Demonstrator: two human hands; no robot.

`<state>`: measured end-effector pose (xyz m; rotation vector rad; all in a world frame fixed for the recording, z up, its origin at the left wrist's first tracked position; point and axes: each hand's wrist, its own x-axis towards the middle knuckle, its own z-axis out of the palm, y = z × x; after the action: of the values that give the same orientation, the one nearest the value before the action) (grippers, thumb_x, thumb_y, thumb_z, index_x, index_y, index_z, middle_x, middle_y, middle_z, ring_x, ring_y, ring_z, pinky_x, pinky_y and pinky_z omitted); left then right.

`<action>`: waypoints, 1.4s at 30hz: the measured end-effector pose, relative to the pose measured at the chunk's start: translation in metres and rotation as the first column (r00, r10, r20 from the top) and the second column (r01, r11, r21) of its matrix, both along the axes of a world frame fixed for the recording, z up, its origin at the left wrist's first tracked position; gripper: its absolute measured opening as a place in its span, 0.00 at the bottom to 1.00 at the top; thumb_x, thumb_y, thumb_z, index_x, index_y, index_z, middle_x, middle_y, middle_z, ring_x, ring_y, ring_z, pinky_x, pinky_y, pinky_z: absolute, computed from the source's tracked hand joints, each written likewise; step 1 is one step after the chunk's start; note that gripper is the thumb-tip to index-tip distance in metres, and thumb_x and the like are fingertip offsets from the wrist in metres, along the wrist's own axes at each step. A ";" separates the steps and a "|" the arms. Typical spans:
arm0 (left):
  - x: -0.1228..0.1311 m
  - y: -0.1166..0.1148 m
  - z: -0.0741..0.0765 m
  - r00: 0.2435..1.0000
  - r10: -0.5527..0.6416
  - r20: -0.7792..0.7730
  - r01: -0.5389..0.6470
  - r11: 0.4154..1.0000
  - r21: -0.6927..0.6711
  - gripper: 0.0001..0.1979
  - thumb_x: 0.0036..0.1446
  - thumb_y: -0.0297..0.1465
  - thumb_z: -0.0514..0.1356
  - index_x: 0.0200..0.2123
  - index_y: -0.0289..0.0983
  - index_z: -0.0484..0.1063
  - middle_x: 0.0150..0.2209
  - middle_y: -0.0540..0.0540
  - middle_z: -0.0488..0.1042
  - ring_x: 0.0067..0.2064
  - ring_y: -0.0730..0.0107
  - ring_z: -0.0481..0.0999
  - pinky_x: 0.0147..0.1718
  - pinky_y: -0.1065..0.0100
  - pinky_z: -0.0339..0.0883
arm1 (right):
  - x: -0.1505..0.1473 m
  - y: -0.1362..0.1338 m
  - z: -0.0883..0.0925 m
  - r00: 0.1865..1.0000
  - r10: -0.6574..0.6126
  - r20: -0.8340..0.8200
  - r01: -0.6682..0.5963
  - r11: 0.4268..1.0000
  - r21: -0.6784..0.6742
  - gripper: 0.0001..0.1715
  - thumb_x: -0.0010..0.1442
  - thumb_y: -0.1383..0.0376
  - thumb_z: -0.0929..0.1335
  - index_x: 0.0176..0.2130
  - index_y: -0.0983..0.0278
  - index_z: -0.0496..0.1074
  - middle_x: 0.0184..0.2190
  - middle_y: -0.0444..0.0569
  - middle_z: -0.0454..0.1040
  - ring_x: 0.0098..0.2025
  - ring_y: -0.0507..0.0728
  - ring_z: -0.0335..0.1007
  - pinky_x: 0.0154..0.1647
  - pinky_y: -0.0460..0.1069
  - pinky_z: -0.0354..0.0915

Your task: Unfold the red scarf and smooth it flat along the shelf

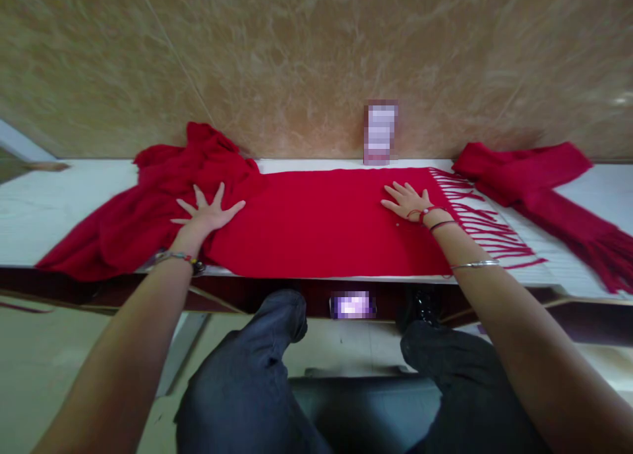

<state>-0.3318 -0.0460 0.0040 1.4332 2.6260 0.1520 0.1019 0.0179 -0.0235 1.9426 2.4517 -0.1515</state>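
Red scarf (pixel 316 230) cloth lies lengthwise before us, on a narrow white tabletop (pixel 24 207). Nearest to us are our dark trousers (pixel 232 395), creased at the knee, with a smooth, dull-sheened dark seat (pixel 366 408) between the legs. Below the table's front edge sits a small rectangular object (pixel 353 305), too blurred to identify.

The scarf's middle is a flat, matte panel with a soft, even surface, its near edge running along the table's brink. Toward our left it meets a crumpled heap (pixel 143 210) of similar red fabric, deeply folded; we cannot tell whether both are one piece. Our left hand (pixel 210 213) rests palm down where panel and folds meet, fingers fanned, gripping nothing. Our right hand (pixel 408 203) is also spread palm down, near the fringed end, pinching no cloth. Thin twisted tassels (pixel 479 223) fan out beyond that wrist. Farther right, a second red scarf (pixel 519 170) lies loosely folded and bent.

At the back stands another blurred rectangle (pixel 380 134), before a glossy, brown-veined wall (pixel 297 58).
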 end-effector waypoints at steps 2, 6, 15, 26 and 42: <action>-0.009 0.016 -0.010 1.000 -0.019 0.015 0.018 1.000 0.008 0.49 0.46 0.66 0.39 0.67 0.50 0.35 0.68 0.44 0.19 0.64 0.25 0.21 0.51 0.24 0.29 | -0.001 -0.001 -0.003 1.000 0.000 0.028 0.001 1.000 -0.026 0.37 0.64 0.46 0.51 0.66 0.54 0.47 0.69 0.48 0.42 0.68 0.67 0.35 0.60 0.75 0.42; -0.031 0.049 -0.013 0.997 -0.063 0.033 0.063 0.998 0.010 0.49 0.46 0.66 0.42 0.67 0.50 0.36 0.68 0.44 0.19 0.63 0.25 0.20 0.51 0.24 0.28 | -0.006 0.004 -0.004 0.999 -0.013 0.052 0.014 1.000 -0.007 0.36 0.64 0.46 0.50 0.67 0.54 0.47 0.69 0.48 0.41 0.68 0.66 0.35 0.60 0.74 0.43; -0.047 0.076 -0.014 0.993 -0.115 0.032 0.115 0.993 0.001 0.46 0.51 0.63 0.42 0.67 0.47 0.37 0.68 0.43 0.17 0.63 0.26 0.19 0.54 0.27 0.30 | -0.014 0.012 -0.004 1.000 -0.028 0.003 0.028 0.999 0.023 0.36 0.63 0.45 0.51 0.66 0.54 0.49 0.68 0.48 0.45 0.68 0.66 0.38 0.60 0.74 0.44; 0.017 0.018 0.017 0.996 -0.043 -0.081 0.044 0.999 0.009 0.47 0.51 0.63 0.39 0.67 0.45 0.32 0.68 0.31 0.25 0.64 0.25 0.28 0.54 0.29 0.31 | 0.021 0.005 0.004 0.998 -0.056 -0.002 0.056 0.998 -0.001 0.38 0.62 0.44 0.51 0.67 0.54 0.46 0.69 0.47 0.40 0.68 0.68 0.34 0.60 0.75 0.40; 0.145 0.029 -0.008 0.912 -0.410 0.016 0.403 0.886 -0.231 0.42 0.54 0.60 0.38 0.67 0.46 0.37 0.69 0.42 0.30 0.67 0.36 0.33 0.57 0.32 0.34 | 0.025 -0.009 0.016 1.000 0.004 -0.024 -0.002 0.997 0.079 0.38 0.63 0.44 0.50 0.67 0.55 0.46 0.69 0.48 0.40 0.68 0.69 0.31 0.60 0.75 0.39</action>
<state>-0.1864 -0.0169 -0.0038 1.8647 2.2066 -0.2181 0.1265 0.0089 -0.0079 1.9789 2.5132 -0.0788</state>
